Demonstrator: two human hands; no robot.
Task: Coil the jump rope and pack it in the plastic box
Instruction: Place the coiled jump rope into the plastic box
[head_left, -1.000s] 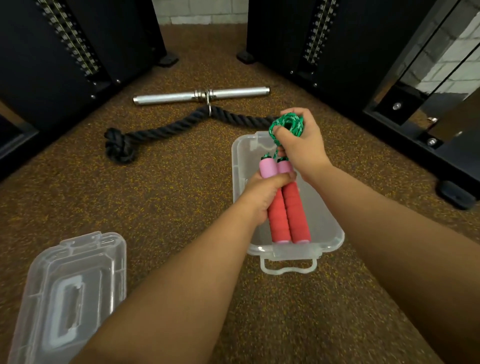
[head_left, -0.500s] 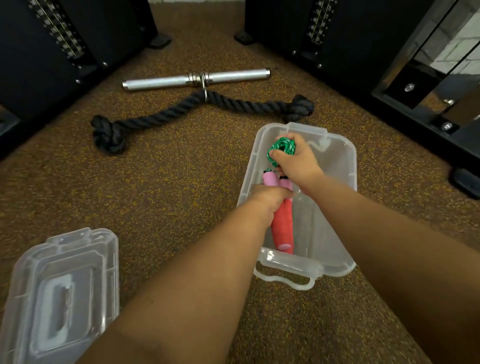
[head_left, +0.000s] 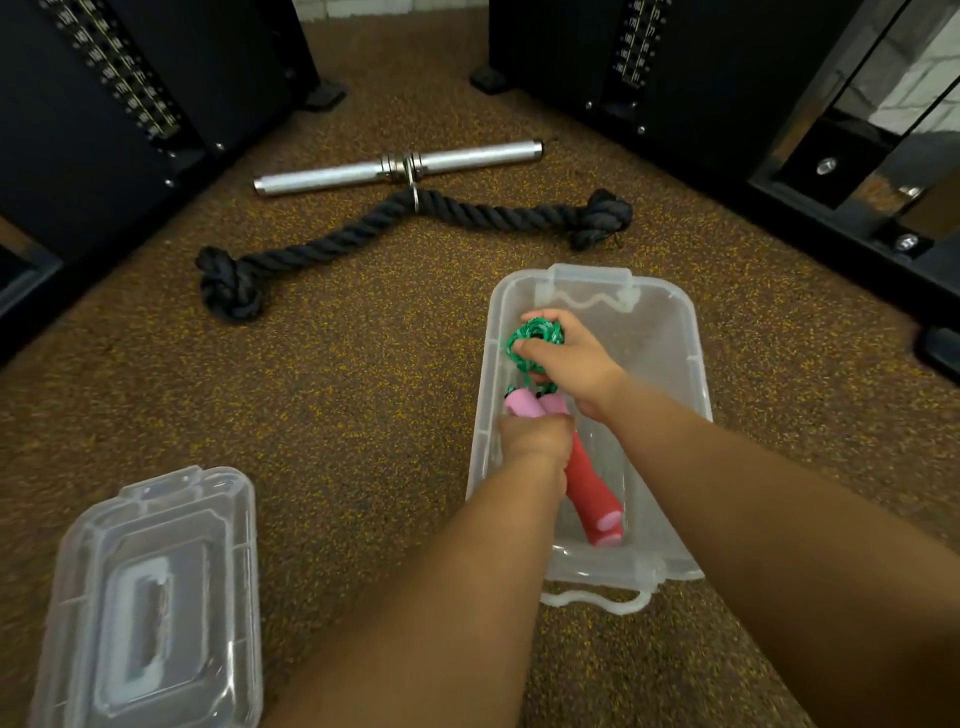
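Observation:
A clear plastic box (head_left: 680, 332) stands open on the speckled floor at centre right. Inside it, my left hand (head_left: 535, 436) grips the two red jump rope handles (head_left: 592, 493) with pink ends, which lie along the box. My right hand (head_left: 574, 358) holds the coiled green rope (head_left: 535, 338) down in the far half of the box. The rope runs from the coil to the pink handle tops. My forearms hide part of the box's near rim.
The box's clear lid (head_left: 150, 608) lies on the floor at the lower left. A thick black rope (head_left: 395, 223) with knotted ends and a steel bar (head_left: 395, 166) lie farther off. Black weight machines (head_left: 104, 104) flank both sides.
Both hands have lowered the handles and the green coil from above the box down into it. The view has shifted, so the box sits more to the right.

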